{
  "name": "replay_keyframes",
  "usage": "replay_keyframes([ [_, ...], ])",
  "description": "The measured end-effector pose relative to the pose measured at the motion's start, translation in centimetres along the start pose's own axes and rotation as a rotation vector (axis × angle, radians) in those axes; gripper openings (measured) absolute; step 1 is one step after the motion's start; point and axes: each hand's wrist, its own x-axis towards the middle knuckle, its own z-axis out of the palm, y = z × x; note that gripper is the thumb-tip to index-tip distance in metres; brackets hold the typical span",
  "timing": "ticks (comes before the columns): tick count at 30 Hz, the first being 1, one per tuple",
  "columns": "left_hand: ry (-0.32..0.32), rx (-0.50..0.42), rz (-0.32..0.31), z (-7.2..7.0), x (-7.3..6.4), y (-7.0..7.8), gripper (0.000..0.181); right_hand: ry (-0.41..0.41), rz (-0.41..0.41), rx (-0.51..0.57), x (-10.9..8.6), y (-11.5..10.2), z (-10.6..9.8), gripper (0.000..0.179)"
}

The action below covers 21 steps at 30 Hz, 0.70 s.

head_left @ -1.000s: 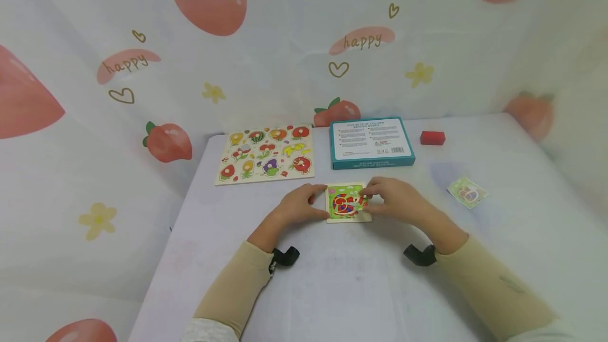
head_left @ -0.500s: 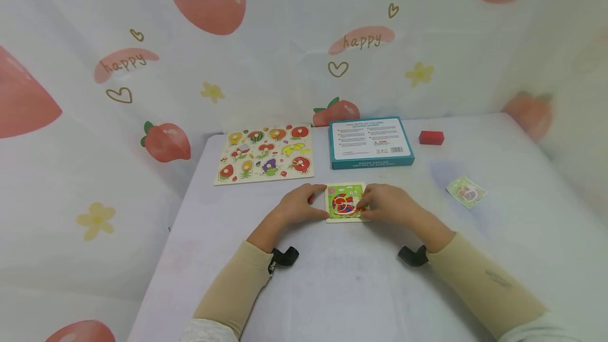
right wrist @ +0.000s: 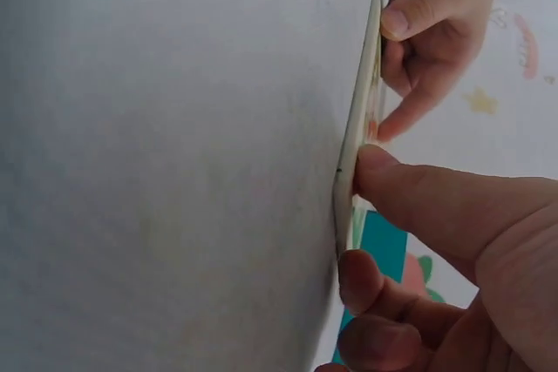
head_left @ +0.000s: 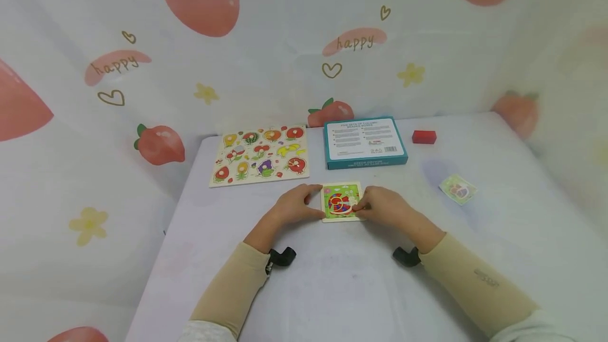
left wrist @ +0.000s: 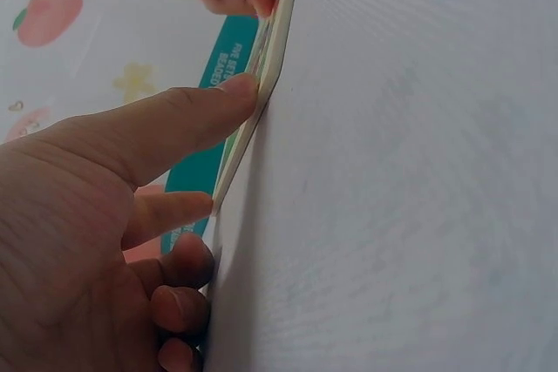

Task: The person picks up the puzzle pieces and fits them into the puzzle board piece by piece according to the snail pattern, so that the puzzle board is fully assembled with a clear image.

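A small square wooden puzzle board (head_left: pixel 339 191) with a green background and a red-and-blue spiral picture lies flat at the middle of the table. My left hand (head_left: pixel 293 205) holds its left side, the index finger at the far corner and the thumb at the near one. In the left wrist view, the thumb (left wrist: pixel 187 119) meets the board's pale edge. My right hand (head_left: pixel 386 206) has curled fingers at the board's near right part, with the fingertips close together on it. In the right wrist view, the right thumb (right wrist: pixel 418 189) presses the board's edge; the hand covers the right corner.
A fruit peg puzzle (head_left: pixel 261 154) lies at the back left. Beside it is a teal box (head_left: pixel 366 163) with a white printed label. A red block (head_left: pixel 424 137) and a small picture card (head_left: pixel 458 189) lie to the right. Printed cloth hangs behind the table.
My right hand has moved left over the board's near right part, and its spread fingertips have come together. The left hand keeps its hold. The head view has shifted slightly.
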Motion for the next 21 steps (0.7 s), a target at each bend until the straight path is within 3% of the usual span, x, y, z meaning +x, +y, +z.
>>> replay_keyframes([
  [5, 0.003, 0.006, -0.016, -0.1, -0.2, -0.6, 0.082, -0.027, 0.069, 0.076, 0.4, 0.0, 0.4, 0.022],
  [18, -0.002, 0.004, 0.014, -0.2, 0.0, -0.2, 0.080, -0.032, 0.087, 0.170, -0.9, 0.9, 0.1, 0.026],
  [21, -0.008, 0.005, 0.020, -0.3, 0.3, 0.1, 0.080, -0.025, 0.057, 0.169, -1.2, 1.3, -0.1, 0.027],
])
